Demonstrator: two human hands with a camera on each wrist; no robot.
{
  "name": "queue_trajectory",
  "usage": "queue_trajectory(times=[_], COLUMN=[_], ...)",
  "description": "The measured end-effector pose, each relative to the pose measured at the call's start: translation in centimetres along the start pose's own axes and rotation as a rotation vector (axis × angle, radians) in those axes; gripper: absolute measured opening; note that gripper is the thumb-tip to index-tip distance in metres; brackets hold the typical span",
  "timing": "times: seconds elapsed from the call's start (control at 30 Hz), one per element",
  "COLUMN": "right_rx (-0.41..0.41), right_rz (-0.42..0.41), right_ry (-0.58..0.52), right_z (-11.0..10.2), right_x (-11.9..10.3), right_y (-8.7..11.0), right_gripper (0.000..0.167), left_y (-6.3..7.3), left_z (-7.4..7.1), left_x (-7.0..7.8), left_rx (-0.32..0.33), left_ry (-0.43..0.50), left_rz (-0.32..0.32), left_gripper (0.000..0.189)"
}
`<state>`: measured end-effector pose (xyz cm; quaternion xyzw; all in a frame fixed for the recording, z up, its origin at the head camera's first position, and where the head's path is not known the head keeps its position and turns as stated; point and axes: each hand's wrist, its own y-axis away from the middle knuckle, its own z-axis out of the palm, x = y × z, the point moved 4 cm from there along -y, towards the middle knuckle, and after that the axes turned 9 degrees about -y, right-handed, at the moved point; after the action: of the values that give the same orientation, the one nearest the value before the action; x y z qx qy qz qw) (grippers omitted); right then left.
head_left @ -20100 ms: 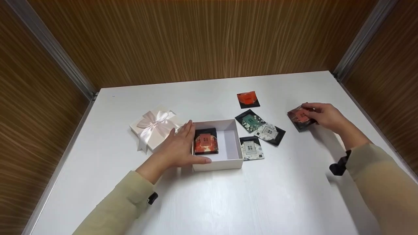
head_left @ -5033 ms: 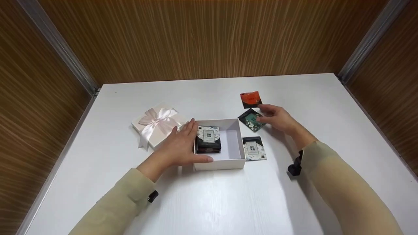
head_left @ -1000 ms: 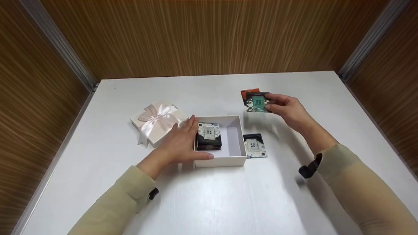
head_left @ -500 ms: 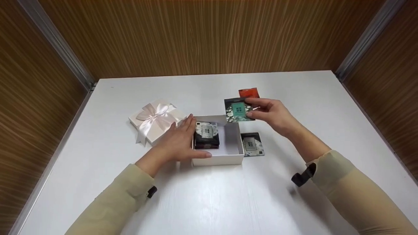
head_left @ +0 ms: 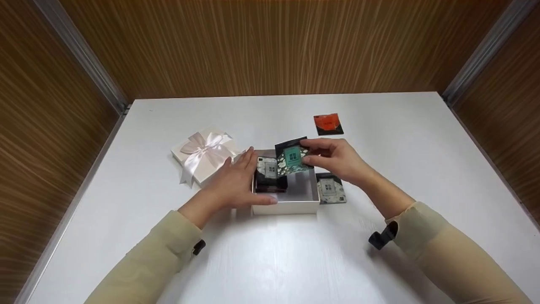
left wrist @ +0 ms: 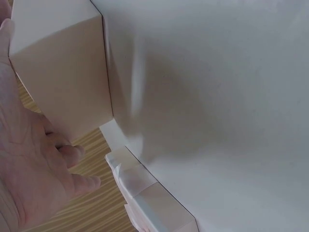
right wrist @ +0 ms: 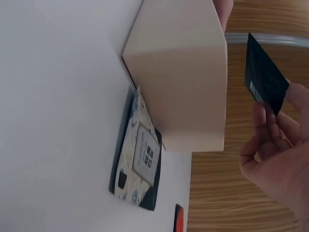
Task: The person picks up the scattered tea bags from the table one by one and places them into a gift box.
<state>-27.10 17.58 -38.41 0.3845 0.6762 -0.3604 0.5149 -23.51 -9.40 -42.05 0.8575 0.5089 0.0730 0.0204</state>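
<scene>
My right hand (head_left: 337,162) pinches a green-and-black floral tea sachet (head_left: 291,158) by its right edge, holding it above an open white gift box (head_left: 287,207). In the right wrist view the sachet's dark back (right wrist: 260,77) shows a barcode. My left hand (head_left: 228,185) lies along the box's left wall, fingers stretched out and thumb across the front rim. Inside, on the left, a white-and-black sachet (head_left: 265,169) tops a stack, partly hidden behind the held one. Another white-and-black sachet (head_left: 331,190) lies against the box's right side.
An orange-and-black sachet (head_left: 328,123) lies farther back on the white table (head_left: 379,118). Left of the box sits its pale lid (head_left: 180,155) with a pink satin bow (head_left: 205,147). Wood-grain panels (head_left: 270,46) enclose the table at the back and sides.
Over the last second the green sachet moved left and nearer, from above the orange sachet to over the box. Since the oldest frame, white and reddish sachets left the table; the box's stack grew.
</scene>
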Motion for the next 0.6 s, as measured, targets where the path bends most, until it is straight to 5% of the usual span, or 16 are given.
queue_trajectory(times=[0.27,0.6], right_rx=[-0.014,-0.032], right_rz=[-0.081,-0.103], right_ry=[0.156,0.214], right_z=[1.3,2.6], right_x=[-0.1,0.2], right_y=[-0.5,-0.7], right_gripper=[0.046,0.046], left_y=[-0.1,-0.1], left_z=[-0.2,0.0], left_x=[0.1,0.0], left_rx=[-0.001,0.003], left_ry=[-0.012,-0.013], left_rz=[-0.003,0.001], left_gripper=[0.145,0.145])
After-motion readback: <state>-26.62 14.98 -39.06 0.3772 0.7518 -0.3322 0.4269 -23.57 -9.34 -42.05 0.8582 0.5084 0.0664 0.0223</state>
